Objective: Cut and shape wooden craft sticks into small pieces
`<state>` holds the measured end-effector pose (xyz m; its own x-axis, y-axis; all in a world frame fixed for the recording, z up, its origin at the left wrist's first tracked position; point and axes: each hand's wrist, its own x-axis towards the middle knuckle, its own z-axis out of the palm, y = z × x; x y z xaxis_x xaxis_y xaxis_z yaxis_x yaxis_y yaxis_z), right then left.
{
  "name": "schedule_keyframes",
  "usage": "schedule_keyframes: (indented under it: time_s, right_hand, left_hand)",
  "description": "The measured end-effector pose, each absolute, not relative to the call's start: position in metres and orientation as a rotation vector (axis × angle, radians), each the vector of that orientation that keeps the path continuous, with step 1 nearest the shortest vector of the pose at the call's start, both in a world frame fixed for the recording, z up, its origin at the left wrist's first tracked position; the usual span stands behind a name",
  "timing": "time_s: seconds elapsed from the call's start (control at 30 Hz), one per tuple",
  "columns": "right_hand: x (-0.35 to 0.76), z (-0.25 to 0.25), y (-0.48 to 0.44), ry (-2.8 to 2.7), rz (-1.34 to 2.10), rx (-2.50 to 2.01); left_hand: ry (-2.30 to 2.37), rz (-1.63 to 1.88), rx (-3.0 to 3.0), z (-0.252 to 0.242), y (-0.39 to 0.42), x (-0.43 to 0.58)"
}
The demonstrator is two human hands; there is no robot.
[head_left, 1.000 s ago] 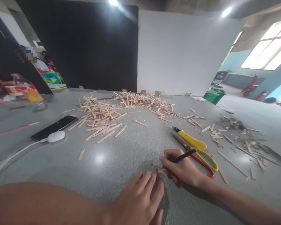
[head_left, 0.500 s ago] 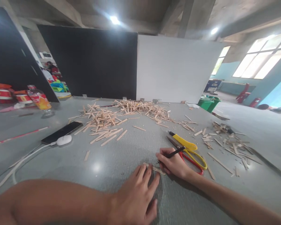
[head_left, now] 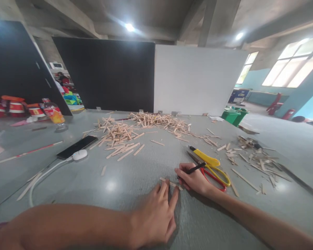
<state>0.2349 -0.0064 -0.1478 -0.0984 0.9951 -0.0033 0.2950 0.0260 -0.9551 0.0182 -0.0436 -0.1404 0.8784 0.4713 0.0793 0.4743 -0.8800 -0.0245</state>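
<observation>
My left hand (head_left: 156, 217) lies flat on the grey table (head_left: 135, 173), fingers stretched out, fingertips pressing down a short wooden stick (head_left: 171, 183). My right hand (head_left: 193, 179) is closed around a black pen (head_left: 194, 169), its tip at the right end of that stick. Just beyond my right hand lie yellow-handled scissors (head_left: 219, 172) with a red part, and a yellow utility knife (head_left: 205, 157).
A big heap of wooden sticks (head_left: 135, 128) spreads across the far middle of the table; cut scraps (head_left: 253, 156) lie to the right. A black phone (head_left: 77, 147) with a white charger (head_left: 79, 155) and cable sits left. A bottle (head_left: 54, 116) stands far left. Dark and white panels stand behind.
The camera has tilted up, so the table sits lower in view. My left hand's fingers have drawn closer together on the stick. My right hand keeps the pen at the stick.
</observation>
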Motion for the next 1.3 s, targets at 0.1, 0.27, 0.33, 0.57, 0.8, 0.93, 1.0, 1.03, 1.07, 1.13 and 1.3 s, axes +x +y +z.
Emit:
schedule_keyframes:
  time_s: [0.1, 0.27, 0.33, 0.57, 0.8, 0.93, 1.0, 1.03, 1.07, 1.13, 1.3]
  right_hand:
    - [0.236, -0.147, -0.007, -1.507, 1.133, -1.363]
    - [0.236, -0.147, -0.007, -1.494, 1.126, -1.367]
    - [0.236, -0.148, -0.007, -1.481, 1.121, -1.370]
    - [0.241, -0.148, -0.009, -1.442, 1.138, -1.362]
    - [0.249, -0.155, -0.001, -1.457, 1.002, -1.374]
    - [0.248, -0.150, 0.005, -1.597, 0.903, -1.456]
    - [0.253, -0.137, 0.008, -1.722, 0.834, -1.489]
    - [0.260, -0.130, 0.010, -1.783, 0.776, -1.510]
    - [0.269, -0.122, 0.013, -1.846, 0.704, -1.534]
    - [0.295, -0.110, 0.021, -1.914, 0.487, -1.615]
    - [0.363, -0.113, 0.036, -1.964, 0.160, -1.912]
  left_hand:
    - [-0.748, -0.132, -2.982, -0.141, -0.044, 0.019]
    - [-0.767, -0.136, -2.927, -0.139, -0.046, 0.020]
    - [-0.771, -0.136, -2.911, -0.138, -0.047, 0.020]
    - [-0.771, -0.088, -2.940, -0.136, -0.047, 0.020]
    - [-0.775, -0.036, -2.967, -0.134, -0.044, 0.022]
    - [-0.772, -0.030, -2.982, -0.133, -0.043, 0.023]
    - [-0.767, -0.022, -2.996, -0.132, -0.042, 0.023]
    - [-0.765, -0.019, -3.005, -0.132, -0.041, 0.022]
    - [-0.763, -0.021, -3.014, -0.133, -0.040, 0.022]
    - [-0.765, -0.036, -3.030, -0.134, -0.039, 0.020]
    - [-0.759, -0.063, -3.057, -0.135, -0.039, 0.019]
